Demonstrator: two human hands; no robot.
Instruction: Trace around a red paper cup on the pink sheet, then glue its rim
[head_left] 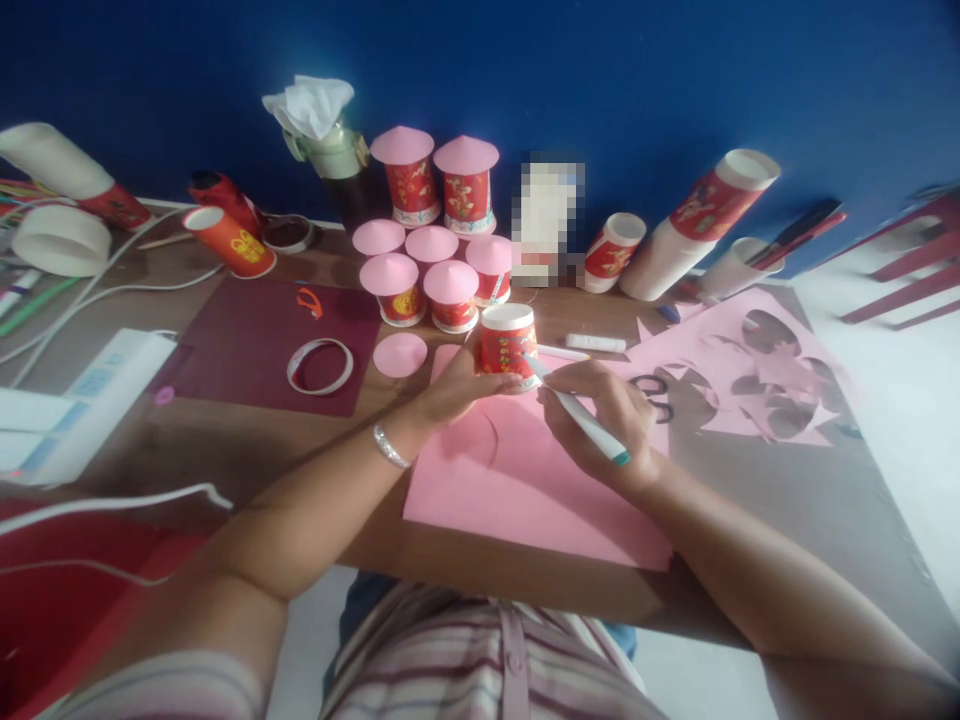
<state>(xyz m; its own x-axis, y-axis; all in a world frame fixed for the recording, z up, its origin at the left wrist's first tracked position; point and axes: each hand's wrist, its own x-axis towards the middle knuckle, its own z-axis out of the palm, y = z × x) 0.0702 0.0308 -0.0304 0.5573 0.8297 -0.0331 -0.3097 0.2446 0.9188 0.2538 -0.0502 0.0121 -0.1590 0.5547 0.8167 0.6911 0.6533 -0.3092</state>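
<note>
My left hand (465, 385) is closed around a red paper cup (501, 345) with gold print, its white end facing up. In my right hand (604, 405) is a white marker (581, 415) with a green end, its tip at the cup's lower right side. Whether the tip touches the cup I cannot tell. Beneath both hands lies pink paper (540, 500) with a curved line on it. A pink cone (400, 355) rests just left of the cup. Behind it stand several red cups topped with pink cones (450, 282).
Tape rolls (320, 367) lie on a maroon sheet (247, 345) and behind it. To the right are cut pink scraps (750, 370), black-handled scissors (658, 398) and a marker cap (596, 343). Cup stacks (697, 225) line the blue wall. White cables (105, 285) cross the left side.
</note>
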